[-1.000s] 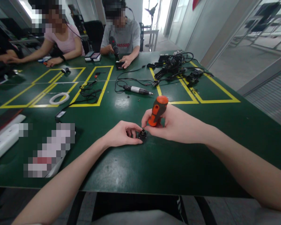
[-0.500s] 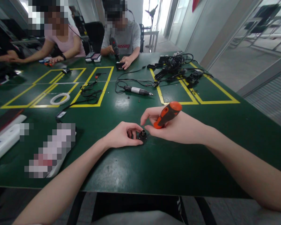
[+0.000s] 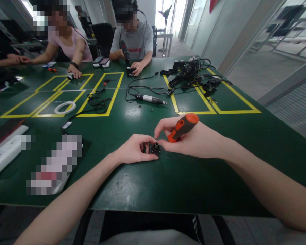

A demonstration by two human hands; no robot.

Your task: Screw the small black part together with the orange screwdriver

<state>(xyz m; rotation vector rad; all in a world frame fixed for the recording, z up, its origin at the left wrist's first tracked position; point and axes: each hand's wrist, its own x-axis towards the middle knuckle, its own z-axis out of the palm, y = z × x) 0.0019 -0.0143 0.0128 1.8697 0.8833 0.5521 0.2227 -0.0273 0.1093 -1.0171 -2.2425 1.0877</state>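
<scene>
A small black round part point(image 3: 155, 149) with a short metal-looking post stands on the green table point(image 3: 132, 190). My left hand point(image 3: 137, 148) pinches it from the left, thumb and forefinger on either side. My right hand point(image 3: 191, 139) is closed around an orange and black screwdriver point(image 3: 184, 126), its handle tilted up to the right. The fingertips of my right hand are just right of the black part. The screwdriver's shaft and tip cannot be made out.
Beyond my hands lie a grey and black pen-shaped tool point(image 3: 150, 99), tangled black cables point(image 3: 191, 73) and a white ring point(image 3: 65, 107). White power strips point(image 3: 9, 153) lie at left. Across the table, a person holds a drill point(image 3: 124, 51); another person's hand point(image 3: 75, 70) reaches onto the table.
My hands and the black part have shifted very slightly, with both grips kept. Across the table at left, a person's hand has moved right onto a small dark object.
</scene>
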